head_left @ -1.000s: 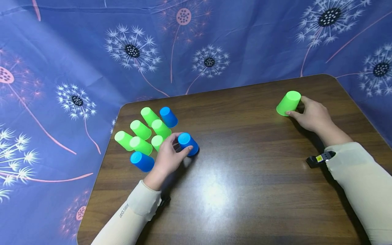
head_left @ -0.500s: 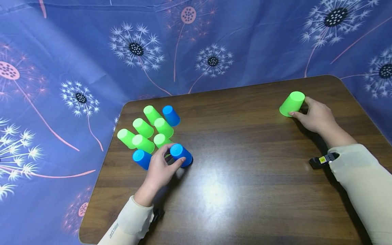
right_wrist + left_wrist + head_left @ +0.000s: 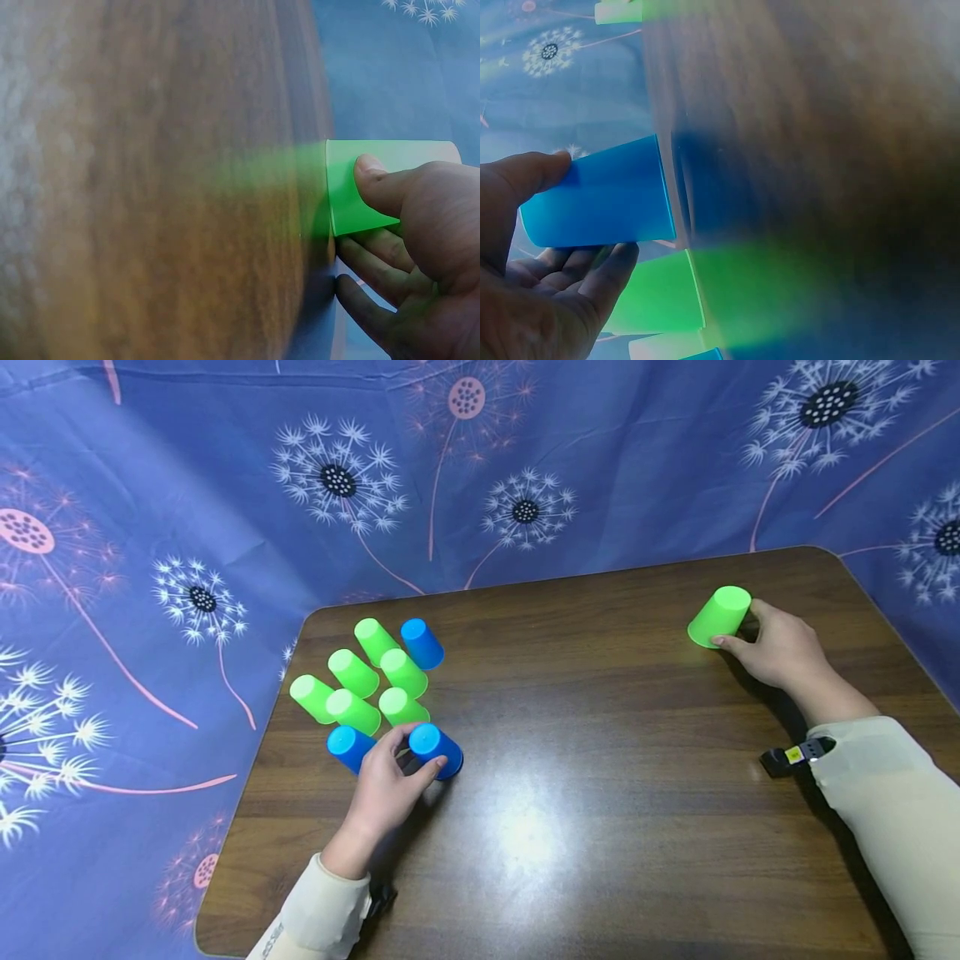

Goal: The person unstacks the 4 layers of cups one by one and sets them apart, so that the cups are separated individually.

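My left hand [image 3: 386,789] grips an upside-down blue cup [image 3: 437,752] between thumb and fingers, at the near right corner of a group of cups. In the left wrist view that blue cup [image 3: 604,199] has its rim close to the tabletop, with a green cup [image 3: 660,296] behind it. Far off at the right, my right hand [image 3: 783,647] holds an upside-down green cup [image 3: 720,617], thumb on its near side. The right wrist view has this green cup's [image 3: 345,199] rim at the table surface. Part of a green cup [image 3: 403,706] is hidden behind my left hand.
Several upside-down green cups [image 3: 353,673] stand in rows at the left of the wooden table [image 3: 585,710]. One blue cup [image 3: 422,643] is at the group's far corner, another blue cup [image 3: 349,747] at its near left. A patterned cloth [image 3: 630,468] hangs behind the table.
My left hand has brought the blue cup toward me and slightly left, to the near row. The right hand keeps its hold on the green cup; the head view has shifted slightly.
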`<state>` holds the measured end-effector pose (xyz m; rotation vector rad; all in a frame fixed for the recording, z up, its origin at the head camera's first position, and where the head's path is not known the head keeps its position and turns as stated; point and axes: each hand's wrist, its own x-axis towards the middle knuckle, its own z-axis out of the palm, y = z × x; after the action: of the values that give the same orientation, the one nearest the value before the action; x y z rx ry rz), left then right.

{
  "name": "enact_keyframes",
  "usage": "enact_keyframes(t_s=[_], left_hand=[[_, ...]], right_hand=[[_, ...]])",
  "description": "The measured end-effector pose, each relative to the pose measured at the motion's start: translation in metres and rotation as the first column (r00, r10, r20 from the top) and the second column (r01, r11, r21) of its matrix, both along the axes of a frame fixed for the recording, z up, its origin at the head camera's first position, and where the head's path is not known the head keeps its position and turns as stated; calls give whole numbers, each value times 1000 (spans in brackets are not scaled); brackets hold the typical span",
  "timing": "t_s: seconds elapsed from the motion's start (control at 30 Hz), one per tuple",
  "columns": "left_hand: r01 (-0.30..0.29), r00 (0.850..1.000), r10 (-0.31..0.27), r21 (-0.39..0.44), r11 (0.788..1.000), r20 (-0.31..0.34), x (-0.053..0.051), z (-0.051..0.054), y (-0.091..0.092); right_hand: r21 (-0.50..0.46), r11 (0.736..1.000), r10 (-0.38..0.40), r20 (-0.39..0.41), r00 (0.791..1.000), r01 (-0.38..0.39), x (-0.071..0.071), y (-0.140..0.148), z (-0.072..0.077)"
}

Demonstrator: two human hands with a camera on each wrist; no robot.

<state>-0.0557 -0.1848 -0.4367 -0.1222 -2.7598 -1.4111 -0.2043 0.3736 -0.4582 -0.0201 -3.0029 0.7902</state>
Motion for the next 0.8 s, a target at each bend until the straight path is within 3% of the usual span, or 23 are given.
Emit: enact_keyframes(t_s=[0.53,0.8], left_hand=[[25,999,-24,-24,999,36,-1,-3,0],[36,999,-35,-57,998,18,-1,0,-3]], right_hand=[[-3,1000,-1,-7,1000,1,1,5,2],[-9,1000,12,3,1000,-12,-3,1,2]])
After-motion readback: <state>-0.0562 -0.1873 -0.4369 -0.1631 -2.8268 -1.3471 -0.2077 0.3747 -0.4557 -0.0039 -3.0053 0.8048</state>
